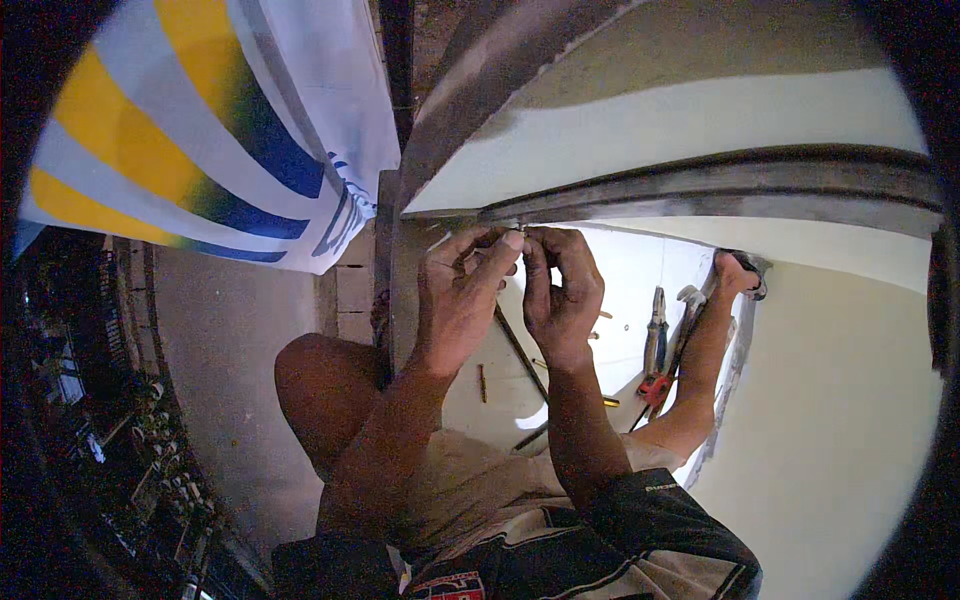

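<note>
Fingertips nearly meeting, my left hand (462, 290) and my right hand (565, 290) are both closed in a pinch. A tiny pale bit shows where the fingertips come together; it is too small to name. Just above the fingers runs a long grey metal frame edge (700, 192). Whether the fingertips touch that edge I cannot tell. Below and right of my hands lie pliers (655, 335), a tool with a metal head (690, 297) that may be a hammer, and a red tool or case (654, 388) of unclear kind.
A thin drill-bit-like rod (483, 383) and a dark bar (520, 350) lie on the pale floor between my legs. At the upper left hangs a white, yellow and blue banner (200, 130). A pale wall (830, 390) stands right, and grey pavement (235, 380) stretches left.
</note>
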`<move>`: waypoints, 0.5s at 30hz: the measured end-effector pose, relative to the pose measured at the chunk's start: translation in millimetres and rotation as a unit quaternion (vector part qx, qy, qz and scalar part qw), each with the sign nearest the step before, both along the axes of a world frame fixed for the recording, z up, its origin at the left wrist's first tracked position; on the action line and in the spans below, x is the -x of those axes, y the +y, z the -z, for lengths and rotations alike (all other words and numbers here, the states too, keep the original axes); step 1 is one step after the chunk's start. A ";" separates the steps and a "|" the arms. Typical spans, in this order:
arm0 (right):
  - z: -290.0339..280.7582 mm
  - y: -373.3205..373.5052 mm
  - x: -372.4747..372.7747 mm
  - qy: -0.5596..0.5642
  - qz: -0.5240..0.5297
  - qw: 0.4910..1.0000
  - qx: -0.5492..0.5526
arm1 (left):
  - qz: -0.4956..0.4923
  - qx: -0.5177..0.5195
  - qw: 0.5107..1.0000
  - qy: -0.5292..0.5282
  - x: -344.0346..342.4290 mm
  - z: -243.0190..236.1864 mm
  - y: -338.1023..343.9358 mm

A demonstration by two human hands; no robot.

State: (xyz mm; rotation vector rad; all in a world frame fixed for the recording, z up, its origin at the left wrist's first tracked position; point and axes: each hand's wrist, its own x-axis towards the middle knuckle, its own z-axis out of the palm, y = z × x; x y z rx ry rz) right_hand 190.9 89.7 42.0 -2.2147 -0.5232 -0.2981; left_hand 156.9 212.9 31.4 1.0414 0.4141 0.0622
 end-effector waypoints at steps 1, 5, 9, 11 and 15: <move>0.5 -0.4 -0.6 0.000 0.001 1.000 0.001 | 0.004 0.003 1.000 -0.006 -0.9 1.5 -0.6; 4.6 -4.5 -5.1 -0.051 -0.008 0.998 0.019 | 0.010 0.026 1.000 -0.001 -2.7 3.2 -1.9; 3.5 -4.1 -6.4 -0.053 -0.017 0.998 0.024 | 0.015 0.044 0.999 -0.001 -2.3 11.6 -2.5; 1.1 -2.6 -3.5 -0.031 -0.009 0.999 0.012 | 0.017 0.051 0.999 0.006 -2.9 13.4 -4.6; 2.6 -2.1 -2.0 -0.003 0.004 1.000 -0.014 | 0.005 0.042 0.999 0.001 -4.0 14.6 -5.8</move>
